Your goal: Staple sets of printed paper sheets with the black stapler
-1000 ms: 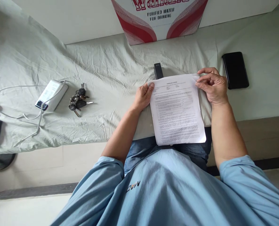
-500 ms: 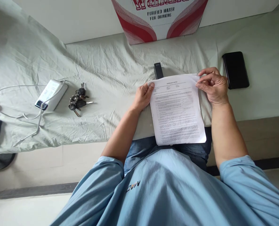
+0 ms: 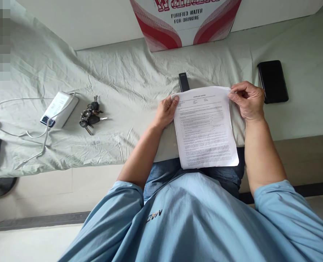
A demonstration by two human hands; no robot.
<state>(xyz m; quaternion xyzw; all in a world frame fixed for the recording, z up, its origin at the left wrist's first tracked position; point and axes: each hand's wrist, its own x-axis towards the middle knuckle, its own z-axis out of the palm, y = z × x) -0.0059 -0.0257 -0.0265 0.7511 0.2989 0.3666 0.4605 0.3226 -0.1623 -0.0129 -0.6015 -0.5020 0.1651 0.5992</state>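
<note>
A printed paper (image 3: 205, 127), headed "Overleaf Notes", hangs over the table's front edge above my lap. My left hand (image 3: 166, 109) is closed on its upper left corner, the thumb lying on the printed face. At the upper right corner, my right hand (image 3: 247, 99) pinches the paper between thumb and fingers. Whether it is one sheet or several I cannot tell. Just behind the paper's top edge lies a dark stapler-like object (image 3: 183, 80), its near end hidden by the paper. A black phone or wallet-like case (image 3: 273, 80) rests right of my right hand.
A pale green cloth (image 3: 128, 83) covers the table. To the left lie a bunch of keys (image 3: 92, 112) and a white power bank (image 3: 60, 109) with a cable (image 3: 19, 135). A red and white water carton (image 3: 188, 29) stands at the back.
The fingers of my right hand have closed down together on the paper's upper right corner. My left hand and the paper stay nearly where they were.
</note>
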